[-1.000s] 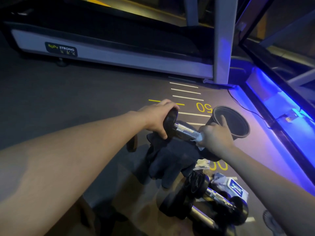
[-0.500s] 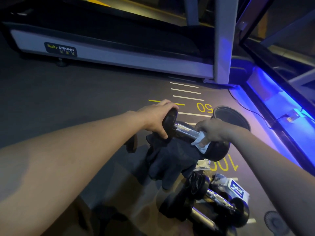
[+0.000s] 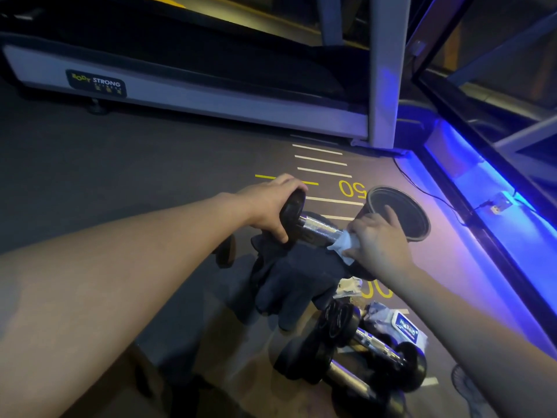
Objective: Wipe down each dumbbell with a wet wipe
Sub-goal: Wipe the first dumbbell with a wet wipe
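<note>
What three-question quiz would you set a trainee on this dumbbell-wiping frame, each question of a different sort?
1. True or false: the left hand grips the chrome handle of the held dumbbell.
2. Which hand presses the wet wipe on the handle? A) left B) right C) neither
3. Fill in: besides the held one, ____ dumbbells lie on the floor near the wipes pack.

Key:
1. False; it holds the end weight.
2. B; the right hand.
3. Two.
</note>
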The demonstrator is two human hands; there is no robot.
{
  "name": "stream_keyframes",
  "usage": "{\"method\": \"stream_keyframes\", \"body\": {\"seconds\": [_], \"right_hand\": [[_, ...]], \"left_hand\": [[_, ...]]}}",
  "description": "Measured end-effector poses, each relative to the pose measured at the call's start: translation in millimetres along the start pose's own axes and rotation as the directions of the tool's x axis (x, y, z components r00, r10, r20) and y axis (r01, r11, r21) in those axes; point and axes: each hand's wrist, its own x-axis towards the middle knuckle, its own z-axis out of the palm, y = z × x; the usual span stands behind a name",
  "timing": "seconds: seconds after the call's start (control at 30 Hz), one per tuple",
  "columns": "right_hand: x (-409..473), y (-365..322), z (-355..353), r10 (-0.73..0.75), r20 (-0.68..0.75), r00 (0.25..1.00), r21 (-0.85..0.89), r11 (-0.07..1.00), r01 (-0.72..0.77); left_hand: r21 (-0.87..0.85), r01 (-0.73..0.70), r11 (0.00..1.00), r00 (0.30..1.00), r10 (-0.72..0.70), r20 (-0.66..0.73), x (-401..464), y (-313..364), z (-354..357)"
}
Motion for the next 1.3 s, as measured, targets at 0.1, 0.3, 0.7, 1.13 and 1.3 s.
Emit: {"method": "stream_keyframes", "body": {"seconds": [0.1, 0.3, 0.7, 1.13, 1.3], "right_hand": [[3.6, -1.3, 5.7, -0.044, -0.018, 0.999, -0.096, 0.995, 0.042], [37.4, 8.9, -7.9, -0.065, 0.314, 0.947, -0.02, 0.997, 0.075], [75.6, 27.8, -22.6, -0.164, 0.706, 0.689, 0.392, 0.901, -0.187], [6.0, -22.5, 10.1, 0.044, -0.024, 0.999, -0.141, 0.989, -0.047], [22.3, -6.2, -3.9, 0.044, 0.172, 0.984, -0.046, 0.998, -0.037]], "left_hand": [[0.002, -0.002, 1.0, 1.0, 0.002, -0.003, -0.6, -0.2, 0.3], [-0.014, -0.013, 1.0, 1.0, 0.013, -0.009, -1.4, 0.5, 0.3], [-0.012, -0.024, 1.0, 1.0, 0.023, -0.015, 1.9, -3.7, 2.3], [0.003, -0.014, 1.0, 1.0, 0.014, -0.014, -1.8, 0.4, -0.9], [-0.014, -0.01, 1.0, 1.0, 0.009, -0.017, 1.4, 0.1, 0.4]]}}
